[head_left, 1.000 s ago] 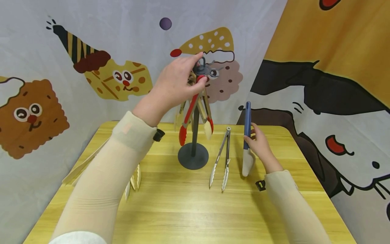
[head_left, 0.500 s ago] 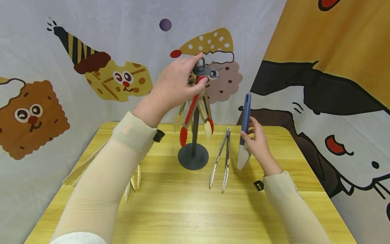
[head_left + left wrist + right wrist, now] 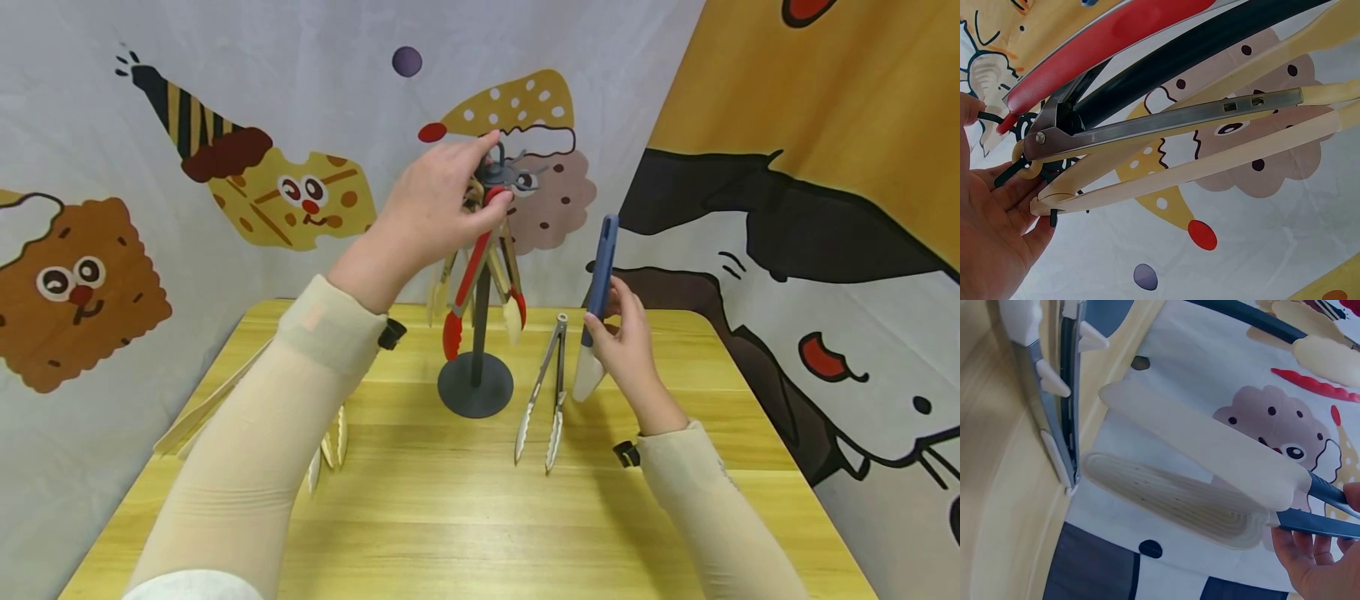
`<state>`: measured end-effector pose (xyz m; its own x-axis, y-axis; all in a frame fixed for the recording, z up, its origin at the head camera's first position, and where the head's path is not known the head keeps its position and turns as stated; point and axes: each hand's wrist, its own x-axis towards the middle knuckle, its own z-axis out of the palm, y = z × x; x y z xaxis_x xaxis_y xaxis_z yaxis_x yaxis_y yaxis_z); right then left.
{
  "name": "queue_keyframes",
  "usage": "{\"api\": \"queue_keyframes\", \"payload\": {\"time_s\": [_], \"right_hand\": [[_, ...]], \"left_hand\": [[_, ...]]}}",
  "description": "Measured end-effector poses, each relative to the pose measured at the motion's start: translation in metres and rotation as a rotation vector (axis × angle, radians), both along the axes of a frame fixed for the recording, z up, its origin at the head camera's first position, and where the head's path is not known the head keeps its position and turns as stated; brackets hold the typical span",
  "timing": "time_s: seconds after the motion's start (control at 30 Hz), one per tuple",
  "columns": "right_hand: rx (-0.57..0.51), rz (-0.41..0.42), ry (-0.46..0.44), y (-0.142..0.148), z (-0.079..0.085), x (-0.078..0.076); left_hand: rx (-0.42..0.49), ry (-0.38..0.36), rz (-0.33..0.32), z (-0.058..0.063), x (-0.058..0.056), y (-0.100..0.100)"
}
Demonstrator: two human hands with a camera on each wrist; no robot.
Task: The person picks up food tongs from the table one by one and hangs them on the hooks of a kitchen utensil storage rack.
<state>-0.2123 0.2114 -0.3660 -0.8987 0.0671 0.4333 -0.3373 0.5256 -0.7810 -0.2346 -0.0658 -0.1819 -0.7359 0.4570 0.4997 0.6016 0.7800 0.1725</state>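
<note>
My left hand (image 3: 438, 196) grips the top of a dark utensil stand (image 3: 476, 387), thumb and fingers around its hooked head. Red tongs (image 3: 452, 335) and several pale tongs hang from it. In the left wrist view, fingers reach behind the hooks, and cream tongs (image 3: 1197, 156) hang close to the fingertips. My right hand (image 3: 630, 346) pinches blue-handled tongs (image 3: 600, 279) with pale heads, raised over the table right of the stand, hinge end up and leaning slightly right. In the right wrist view the two broad heads (image 3: 1204, 450) are spread apart.
Metal tongs (image 3: 559, 367) with white tips stand spread on the table (image 3: 450, 517), between the stand and my right hand. Pale tongs (image 3: 342, 433) lie at the left, partly hidden by my left arm, near a long pale utensil (image 3: 213, 400). A patterned curtain (image 3: 315, 67) hangs behind.
My right hand has lifted the blue-handled tongs and brought them a little left, toward the stand, tilting them more. My left hand stays at the stand's top.
</note>
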Motion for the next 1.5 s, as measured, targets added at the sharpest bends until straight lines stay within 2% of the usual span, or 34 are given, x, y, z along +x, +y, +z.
{"api": "queue_keyframes", "payload": {"time_s": [0.33, 0.83, 1.2, 1.5], "right_hand": [[-0.031, -0.019, 0.103, -0.015, 0.007, 0.004], [-0.068, -0.026, 0.166, -0.036, 0.023, 0.009], [-0.068, -0.03, 0.253, -0.045, 0.029, 0.01], [-0.009, -0.081, 0.368, -0.051, 0.031, 0.01]], "left_hand": [[-0.001, 0.006, 0.002, -0.001, 0.0, 0.001], [-0.012, 0.028, 0.019, -0.001, 0.0, 0.002], [-0.014, 0.036, 0.026, -0.001, 0.001, 0.002], [-0.009, 0.045, 0.03, -0.001, 0.001, 0.002]]}}
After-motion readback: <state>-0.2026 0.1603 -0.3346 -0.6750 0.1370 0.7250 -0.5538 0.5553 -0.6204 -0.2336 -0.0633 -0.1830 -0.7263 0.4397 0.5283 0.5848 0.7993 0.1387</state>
